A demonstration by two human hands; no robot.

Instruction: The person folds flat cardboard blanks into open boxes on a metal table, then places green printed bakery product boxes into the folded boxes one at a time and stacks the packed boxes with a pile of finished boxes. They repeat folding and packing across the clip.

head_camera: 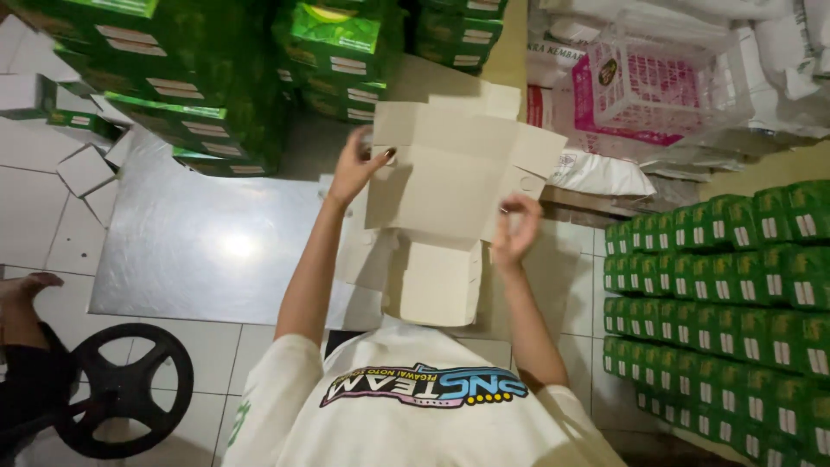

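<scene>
**Two hands on an unfolded cardboard blank**

The person holds a flat, pale brown cardboard box blank (450, 173) up in front of the chest, flaps spread out to the sides and top. The left hand (354, 169) grips the blank's left edge, thumb on the near face and fingers behind it, so it is closed on the cardboard. The right hand (516, 227) sits at the blank's lower right corner, fingers curled in a loose ring with the tips touching or almost touching the edge of a small flap; whether it truly pinches the cardboard cannot be told. The two hands are well apart, one at each side of the blank.

Just below the hands, between the forearms, more cardboard blanks (437, 281) lie in a pile, the top one partly folded. Under and to the left of the left hand lies a shiny metal sheet (207, 246) on the white tiled floor (30, 216). Beyond the left hand rise stacks of green cartons (190, 78). To the right of the right hand, rows of small green boxes (735, 285) stand packed close together. Above the right hand, past the blank, white sacks (692, 52) and a pink and white bag (640, 95) are heaped. Far left of the left forearm sit a black wheel (130, 389) and another person's bare foot (26, 290).
</scene>
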